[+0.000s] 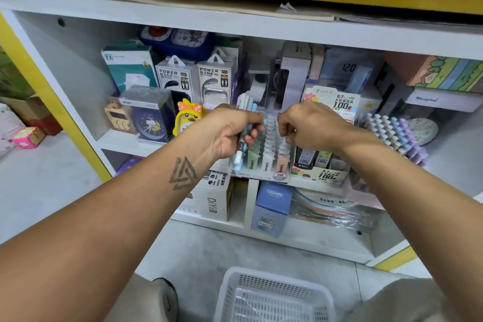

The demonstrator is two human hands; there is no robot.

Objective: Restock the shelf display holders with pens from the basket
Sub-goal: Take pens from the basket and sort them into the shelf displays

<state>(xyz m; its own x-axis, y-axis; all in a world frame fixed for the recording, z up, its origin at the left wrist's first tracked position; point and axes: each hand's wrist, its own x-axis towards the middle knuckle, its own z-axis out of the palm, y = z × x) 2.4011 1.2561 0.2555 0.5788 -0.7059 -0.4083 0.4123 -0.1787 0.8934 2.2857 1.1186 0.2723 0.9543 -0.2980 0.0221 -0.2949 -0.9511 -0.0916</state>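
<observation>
While the white mesh basket (pixel 274 293) sits on the grey floor (pixel 52 178) below, the tiered display holder (pixel 264 162) on the white shelf (pixel 261 26) carries rows of pastel pens. Left hand (pixel 230 133) grips a bundle of pens (pixel 245 125) just left of the holder. Right hand (pixel 311 125) has its fingers curled over the holder's upper rows; whether it pinches a pen cannot be determined.

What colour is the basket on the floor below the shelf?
White. The basket is a white perforated plastic one, seen at the bottom of the head view, the only view.
</observation>
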